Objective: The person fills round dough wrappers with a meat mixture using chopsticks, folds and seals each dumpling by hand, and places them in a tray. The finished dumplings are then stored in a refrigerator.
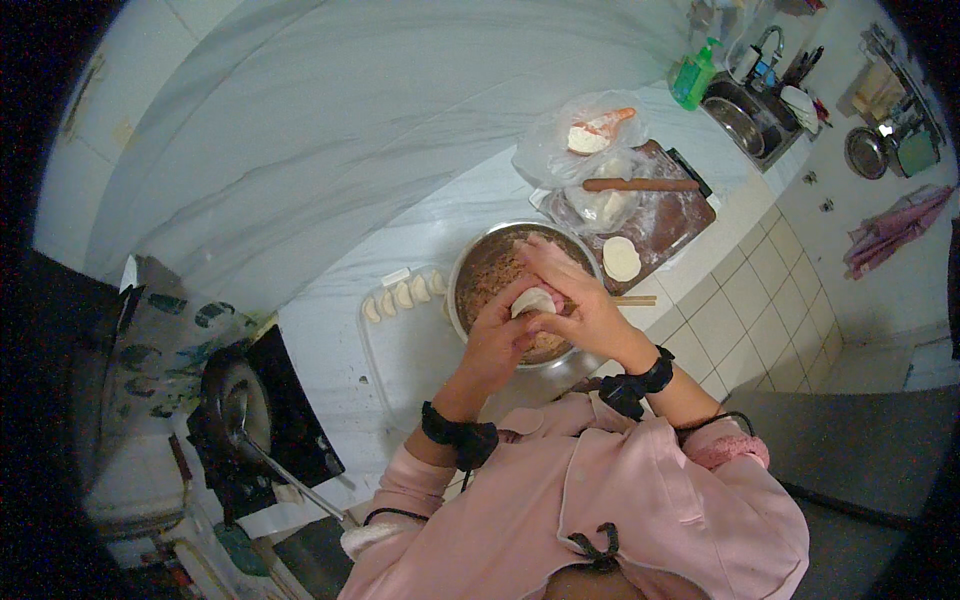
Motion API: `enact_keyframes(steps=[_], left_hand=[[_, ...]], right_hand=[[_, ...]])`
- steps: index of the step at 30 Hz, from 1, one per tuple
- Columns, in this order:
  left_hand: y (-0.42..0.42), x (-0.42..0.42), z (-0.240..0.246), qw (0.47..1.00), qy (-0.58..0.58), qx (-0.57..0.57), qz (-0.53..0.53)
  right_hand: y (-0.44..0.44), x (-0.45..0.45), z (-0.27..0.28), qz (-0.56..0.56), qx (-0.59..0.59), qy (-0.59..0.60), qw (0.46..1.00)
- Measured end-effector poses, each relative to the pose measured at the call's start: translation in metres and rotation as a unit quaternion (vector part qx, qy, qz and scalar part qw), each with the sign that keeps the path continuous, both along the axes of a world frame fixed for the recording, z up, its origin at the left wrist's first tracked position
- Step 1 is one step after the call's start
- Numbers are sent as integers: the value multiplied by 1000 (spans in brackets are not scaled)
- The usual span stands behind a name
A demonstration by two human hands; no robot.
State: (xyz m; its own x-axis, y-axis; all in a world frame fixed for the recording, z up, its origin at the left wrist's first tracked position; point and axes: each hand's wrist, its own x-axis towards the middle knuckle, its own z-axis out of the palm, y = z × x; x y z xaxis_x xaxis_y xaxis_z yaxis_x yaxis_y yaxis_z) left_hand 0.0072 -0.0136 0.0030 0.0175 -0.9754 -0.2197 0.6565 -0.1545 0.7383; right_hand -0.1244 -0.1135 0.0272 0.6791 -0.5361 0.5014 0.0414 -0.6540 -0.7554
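Between my two hands is a pale folded dumpling wrapper (533, 301), held over the metal bowl (456, 279). The fingers and thumb of my left hand (491, 328) grip its left side. My right hand (589, 307) holds the other side, with some fingers stretched out over the bowl. Brown minced filling (489, 276) fills much of the bowl, partly hidden by my hands. Left of it, a row of several folded dumplings (405, 294) lies along the far edge of a clear tray (397, 360). A small stack of round dough wrappers (622, 259) rests on the cutting board (679, 221).
A rolling pin (645, 184) lies across the board, over a plastic bag of dough (600, 206). Behind sits a bag of flour with an orange scoop (619, 118). Chopsticks (637, 301) jut right from the bowl. At left, a pan (225, 401) stands on a black cooktop (289, 397).
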Motion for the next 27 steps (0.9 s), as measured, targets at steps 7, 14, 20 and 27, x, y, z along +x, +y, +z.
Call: enact_keyframes(steps=[7, 14, 20, 27], left_hand=[[0, -10, 5, 999, 12, 11, 39], [0, -6, 7, 994, -104, -3, 24], [1, -10, 13, 998, -40, 42, 35], [4, -1, 18, 1000, -2, -18, 0]], right_hand=[[-8, -1, 0, 42, -114, 53, 991], [0, 1, 0, -10, -64, 24, 998], [-9, 0, 1, 44, -150, 39, 987], [-4, -1, 3, -16, -54, 19, 998]])
